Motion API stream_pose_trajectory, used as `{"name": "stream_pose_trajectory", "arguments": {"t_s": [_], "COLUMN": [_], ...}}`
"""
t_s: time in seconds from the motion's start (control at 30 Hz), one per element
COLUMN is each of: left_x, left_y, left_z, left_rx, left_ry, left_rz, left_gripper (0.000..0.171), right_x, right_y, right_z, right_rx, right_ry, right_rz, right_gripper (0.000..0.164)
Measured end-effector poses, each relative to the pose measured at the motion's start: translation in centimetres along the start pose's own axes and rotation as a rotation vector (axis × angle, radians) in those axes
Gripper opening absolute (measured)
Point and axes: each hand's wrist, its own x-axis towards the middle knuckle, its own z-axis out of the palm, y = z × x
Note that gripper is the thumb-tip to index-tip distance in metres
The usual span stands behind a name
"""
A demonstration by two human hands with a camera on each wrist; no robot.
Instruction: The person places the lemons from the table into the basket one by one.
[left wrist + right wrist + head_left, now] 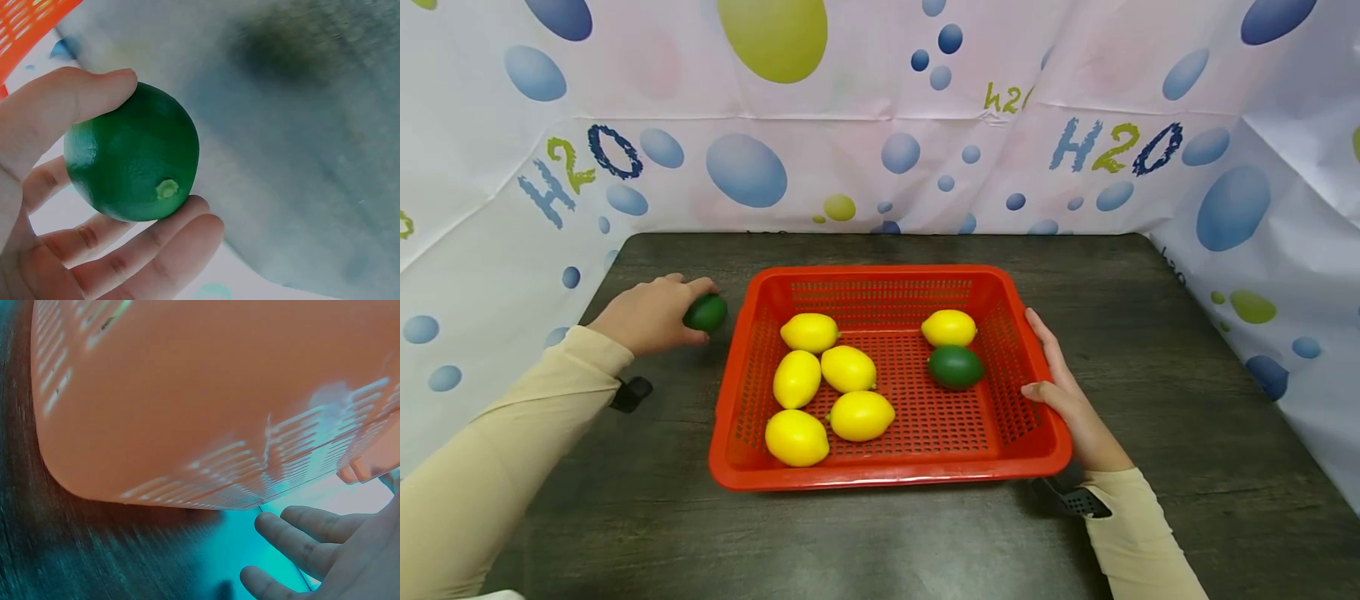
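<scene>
My left hand [658, 315] holds a dark green lime [706, 313] just left of the red plastic basket [891, 478]. In the left wrist view, the thumb lies over the lime [134, 156] and the fingers are under and beside it, with its pale stem end exposed. At the basket's right side, my right hand [1067, 404] grips the rim, thumb over the edge and fingers along the outside. The right wrist view shows several fingers [300, 544] extended beside the basket's slotted outer wall [156, 412]. Inside, another lime [956, 367] touches or nearly touches a lemon [950, 328].
Several lemons [848, 369] lie grouped in the basket's left half. The basket stands on a dark wood-grain table [1150, 333]. A white curtain [880, 100] printed with bubbles and "H2O" hangs behind the table and along its sides.
</scene>
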Motion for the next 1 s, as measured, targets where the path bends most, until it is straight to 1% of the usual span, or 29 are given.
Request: {"name": "stream_pose_trajectory", "arguments": {"t_s": [0.13,0.3,0.47,0.57,0.67,0.87,1.0], "left_x": [-0.2,-0.5,-0.7,-0.9,-1.1,-1.3,-1.5], "left_y": [0.4,1.3,2.8,3.6,4.2,5.1,6.0], "left_z": [-1.1,-2.3,-3.3,-3.9,-4.3,-4.6,-4.8], "left_rx": [0.017,0.036,0.025,0.026,0.026,0.048,0.075], "left_ry": [0.044,0.072,0.125,0.138,0.141,0.143,0.162], "left_rz": [-0.005,0.005,0.032,0.048,0.062,0.073,0.091], "left_gripper": [0.063,0.063,0.06,0.059,0.058,0.059,0.059], "right_x": [0.1,0.1,0.0,0.0,0.1,0.1,0.0], "right_y": [0.0,0.1,0.1,0.1,0.1,0.2,0.2], "right_z": [0.0,0.0,0.0,0.0,0.0,0.0,0.0], "right_rx": [-0.002,-0.004,0.001,-0.003,-0.012,-0.023,-0.027], "right_ry": [0.001,0.004,0.007,0.009,0.012,0.012,0.014], "right_rz": [0.002,0.005,0.005,0.003,0.004,0.003,0.001], "right_gripper": [0.085,0.085,0.086,0.085,0.085,0.085,0.086]}}
